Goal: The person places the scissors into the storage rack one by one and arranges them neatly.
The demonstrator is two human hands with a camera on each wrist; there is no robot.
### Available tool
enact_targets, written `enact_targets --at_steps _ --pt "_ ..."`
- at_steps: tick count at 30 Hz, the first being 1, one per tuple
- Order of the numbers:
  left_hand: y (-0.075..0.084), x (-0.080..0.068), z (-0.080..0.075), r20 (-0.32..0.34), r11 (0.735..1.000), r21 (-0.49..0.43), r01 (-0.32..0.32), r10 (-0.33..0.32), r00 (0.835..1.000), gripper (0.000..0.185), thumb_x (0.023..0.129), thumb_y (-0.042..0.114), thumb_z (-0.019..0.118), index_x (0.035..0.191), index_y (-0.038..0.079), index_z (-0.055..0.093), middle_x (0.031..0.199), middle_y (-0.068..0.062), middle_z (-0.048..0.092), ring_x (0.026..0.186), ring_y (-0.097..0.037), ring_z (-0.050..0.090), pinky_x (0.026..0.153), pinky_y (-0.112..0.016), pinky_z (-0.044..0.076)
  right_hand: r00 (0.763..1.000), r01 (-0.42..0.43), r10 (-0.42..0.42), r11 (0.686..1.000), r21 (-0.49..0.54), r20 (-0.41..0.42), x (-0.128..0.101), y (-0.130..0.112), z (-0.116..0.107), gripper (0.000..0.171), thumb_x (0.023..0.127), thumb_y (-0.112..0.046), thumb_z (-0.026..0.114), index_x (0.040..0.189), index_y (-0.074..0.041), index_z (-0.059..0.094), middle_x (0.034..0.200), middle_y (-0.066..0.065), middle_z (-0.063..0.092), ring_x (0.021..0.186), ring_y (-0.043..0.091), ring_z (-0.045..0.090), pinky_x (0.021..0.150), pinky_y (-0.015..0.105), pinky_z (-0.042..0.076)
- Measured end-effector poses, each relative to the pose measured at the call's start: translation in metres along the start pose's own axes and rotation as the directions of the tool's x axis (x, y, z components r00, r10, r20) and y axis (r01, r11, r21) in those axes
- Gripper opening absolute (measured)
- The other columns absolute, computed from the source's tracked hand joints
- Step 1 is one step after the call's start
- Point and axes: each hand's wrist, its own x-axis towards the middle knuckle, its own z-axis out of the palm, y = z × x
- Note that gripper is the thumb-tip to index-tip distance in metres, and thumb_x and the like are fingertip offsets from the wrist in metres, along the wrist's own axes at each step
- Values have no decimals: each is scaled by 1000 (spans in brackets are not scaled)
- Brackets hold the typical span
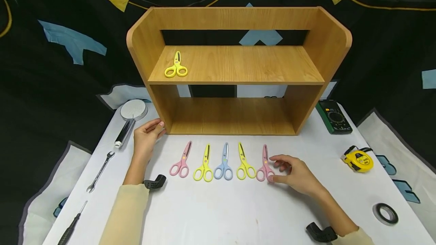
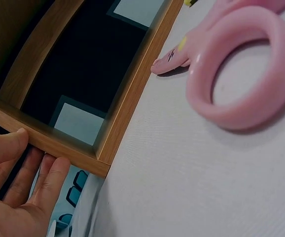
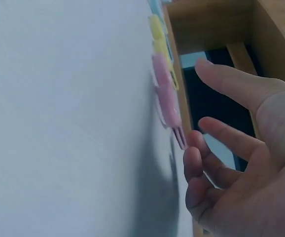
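Before the wooden shelf (image 1: 238, 71), five pairs of scissors are laid in a row on the white table (image 1: 218, 214): pink (image 1: 181, 160), yellow (image 1: 204, 163), blue (image 1: 224, 163), yellow (image 1: 243, 162) and a second pink pair (image 1: 265, 165) at the right end. A sixth, yellow pair (image 1: 176, 66) is seen on the shelf's upper board, near its left end. The right hand (image 1: 294, 175) is held just beside the right-end pink scissors, fingers loosely spread and grasping nothing; whether a fingertip touches the handle cannot be told. The left hand (image 1: 146, 139) is rested against the shelf's lower left corner, fingers straight. Judged from this, a pick-up of the right-end pair is being approached. A pinch at the handle rings would be called for next, with the neighbouring yellow pair left undisturbed.
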Motion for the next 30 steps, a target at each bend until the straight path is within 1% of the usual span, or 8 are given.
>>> enact_targets --at_steps 4,7,10,14,17,22,26,30 --pt "-4 -5 1 -3 999 20 26 -26 1000 41 94 9 76 129 -9 65 98 1 73 94 -10 73 94 -33 63 999 -34 34 997 -75 -3 -8 1 15 57 74 -28 95 123 -12 70 99 -1 63 92 17 54 75 21 50" --pt "-6 -9 2 -2 997 61 39 -39 999 43 95 11 75 132 -7 64 100 1 72 96 -9 72 95 -32 63 995 -92 88 989 -112 -42 -14 -1 24 51 74 -23 95 117 -11 70 94 -3 62 89 16 52 70 20 48" --pt "-6 -9 1 -10 997 67 25 -24 1000 41 96 12 74 132 -6 65 102 1 72 97 -10 72 95 -31 63 990 -128 119 984 -127 -76 -15 -5 27 42 77 -20 92 112 -8 71 91 -1 62 86 17 51 65 21 45" --pt "-4 -6 -1 -14 998 66 14 -13 1000 42 96 12 74 132 -6 65 101 2 72 98 -10 72 96 -32 62 989 -129 117 982 -137 -93 -15 -9 24 35 78 -17 88 107 -7 72 88 1 62 83 16 52 65 21 45" --pt "-4 -4 -1 -12 998 66 19 -18 1000 43 96 12 74 133 -7 64 101 3 72 98 -9 72 98 -34 62 989 -124 114 987 -106 -95 -14 -10 17 31 78 -12 84 106 -7 72 81 0 62 75 14 54 59 20 46" --pt "-3 -4 0 -19 999 51 19 -18 1000 42 96 12 74 132 -7 64 99 3 72 96 -8 72 96 -31 62 991 -110 110 994 -6 -80 -11 -16 1 32 83 -11 81 113 -5 72 75 -2 67 62 10 58 47 21 48" --pt "-1 -6 1 -25 999 49 14 -13 1000 43 96 12 74 132 -8 64 100 2 71 96 -8 71 93 -28 63 994 -54 63 994 92 -91 -11 -36 -13 34 87 -10 81 118 -3 71 81 3 71 67 12 62 53 22 54" --pt "3 -6 2 -33 999 45 9 -7 999 43 96 12 74 132 -7 64 100 2 72 97 -9 72 95 -30 63 995 58 -40 979 197 -93 -13 -74 -32 37 89 -12 82 123 -2 69 87 9 73 73 16 68 64 22 63"
